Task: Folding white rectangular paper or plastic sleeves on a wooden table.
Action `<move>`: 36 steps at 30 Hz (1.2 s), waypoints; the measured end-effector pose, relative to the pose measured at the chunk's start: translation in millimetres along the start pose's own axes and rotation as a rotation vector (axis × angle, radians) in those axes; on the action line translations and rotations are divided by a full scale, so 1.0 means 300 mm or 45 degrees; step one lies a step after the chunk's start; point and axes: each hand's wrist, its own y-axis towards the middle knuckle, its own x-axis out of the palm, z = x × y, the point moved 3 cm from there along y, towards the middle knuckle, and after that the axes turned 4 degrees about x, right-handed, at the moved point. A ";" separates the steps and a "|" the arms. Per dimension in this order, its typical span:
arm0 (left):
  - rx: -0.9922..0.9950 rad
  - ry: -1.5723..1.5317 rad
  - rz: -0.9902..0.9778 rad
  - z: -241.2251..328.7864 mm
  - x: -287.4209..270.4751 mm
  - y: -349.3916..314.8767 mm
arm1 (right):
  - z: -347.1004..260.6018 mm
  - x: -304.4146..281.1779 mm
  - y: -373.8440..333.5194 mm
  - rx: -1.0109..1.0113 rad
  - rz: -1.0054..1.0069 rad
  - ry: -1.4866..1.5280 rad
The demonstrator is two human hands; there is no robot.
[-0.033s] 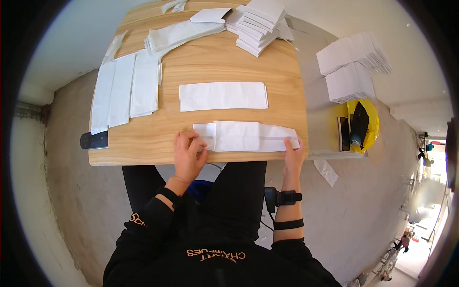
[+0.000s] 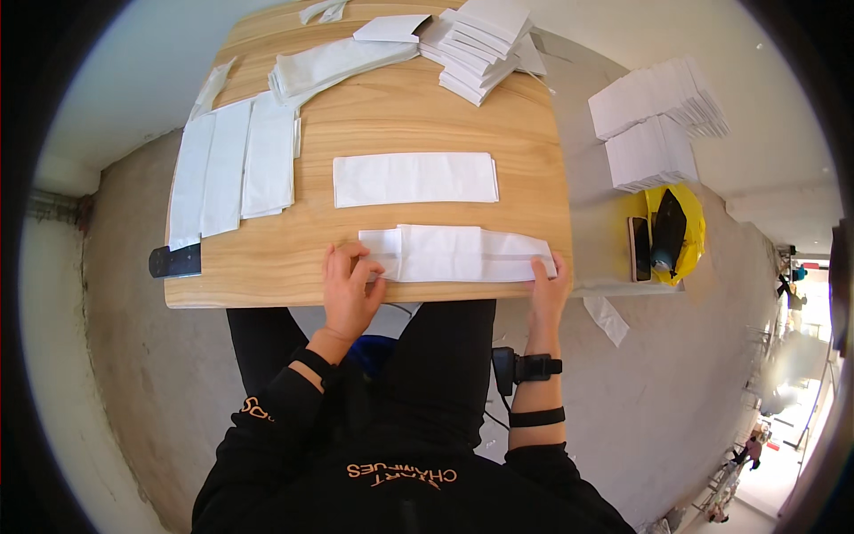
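Note:
A long white folded strip (image 2: 442, 253), of paper or thin cloth, lies flat along the table's near edge. Its middle part is wider and overlaps the two ends. My left hand (image 2: 350, 289) is at the left end, its fingers curled and thumb and forefinger closed on the edge. At the other end my right hand (image 2: 547, 289) grips the corner, thumb on top and the other fingers mostly hidden. Just beyond lies another flat white strip (image 2: 415, 179), touched by neither hand.
White strips (image 2: 268, 156) lie in overlapping rows at the table's left, and more (image 2: 347, 64) behind. A leaning pile of white folded pieces (image 2: 480, 49) stands at the back right. Beyond the right edge are white stacks (image 2: 654, 151), a phone (image 2: 639, 249) and a yellow bag (image 2: 693, 236).
My right thumb has shifted very slightly to the right on the strip's end. Everything else looks the same.

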 end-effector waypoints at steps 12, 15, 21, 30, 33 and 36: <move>-0.020 -0.002 -0.002 0.010 -0.001 0.007 | -0.193 0.252 -0.285 -0.917 -0.538 -0.422; -0.022 -0.007 0.001 0.016 -0.002 0.012 | -0.162 0.361 -0.310 -0.917 -0.700 -0.526; -0.023 -0.021 -0.001 0.007 -0.003 0.008 | -0.101 0.426 -0.284 -0.907 -0.783 -0.780; -0.372 -0.223 0.091 -0.050 -0.085 -0.014 | -0.112 0.424 -0.290 -1.023 -0.792 -0.810; -0.510 -0.254 0.078 -0.088 -0.123 -0.033 | -0.123 0.427 -0.301 -1.065 -0.800 -0.886; -0.877 -0.793 0.071 -0.120 -0.119 -0.058 | -0.135 0.435 -0.308 -1.076 -0.796 -0.957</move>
